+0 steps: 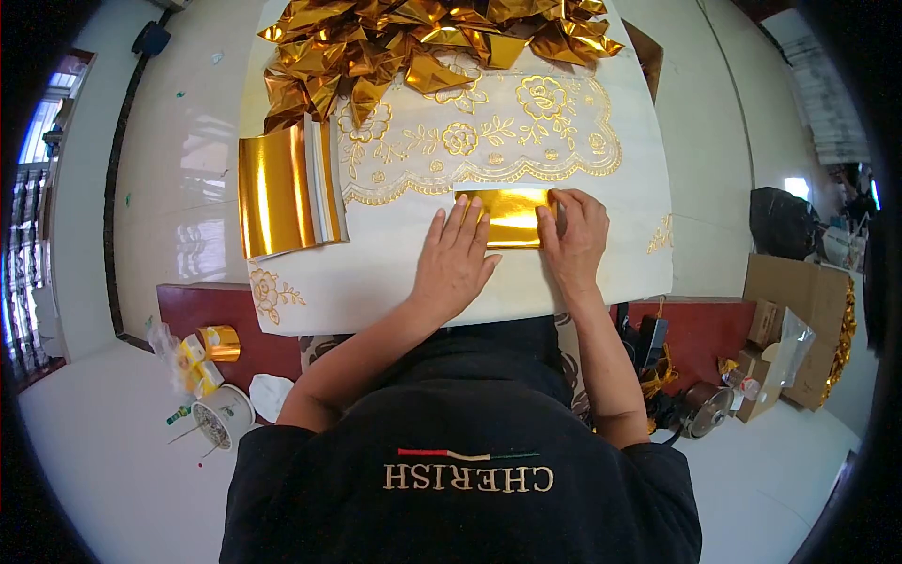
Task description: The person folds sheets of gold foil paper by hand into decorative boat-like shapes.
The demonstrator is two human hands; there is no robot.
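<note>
A shiny gold foil sheet (515,214), which looks folded, lies flat on the white tablecloth in front of me. My left hand (451,256) rests on its left end with the fingers extended and slightly apart. At the right end, my right hand (575,233) has its thumb and curled fingers closed on the sheet's edge. To the left lies a stack of larger gold foil sheets (274,193) with white undersides. Folded gold foil pieces (423,42) are heaped across the far side of the table.
The tablecloth (376,282) has gold flower embroidery. At lower left are a white bucket (224,415), a gold roll (221,344) and plastic packets. Cardboard boxes (797,324), a lidded pot (705,411) and a black bag (783,223) are on the right.
</note>
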